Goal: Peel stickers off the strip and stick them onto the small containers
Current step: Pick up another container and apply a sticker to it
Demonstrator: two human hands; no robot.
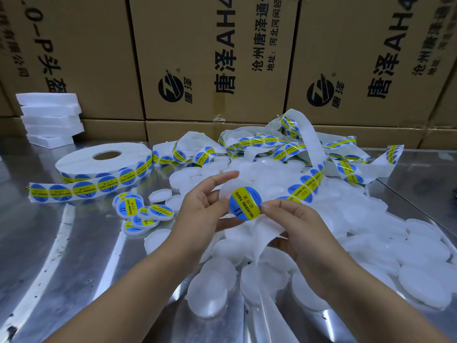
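- Sticker roll [106, 159] lies flat on the metal table [61, 243], far left.
- Labelled containers [142, 211] sit piled right of the roll.
- Left hand [197, 209] grips a small container [228, 188] bearing a blue-yellow sticker [245, 203].
- Right hand [294, 226] pinches the sticker strip [306, 184] at the sticker's edge.
- Unlabelled containers [371, 243] lie heaped beneath the hands and rightward.

Shiny, reflective metal surface [74, 243]; translucent matt plastic containers [207, 290]; glossy stickers on a paper strip [81, 188]; matt brown cardboard boxes [212, 45]
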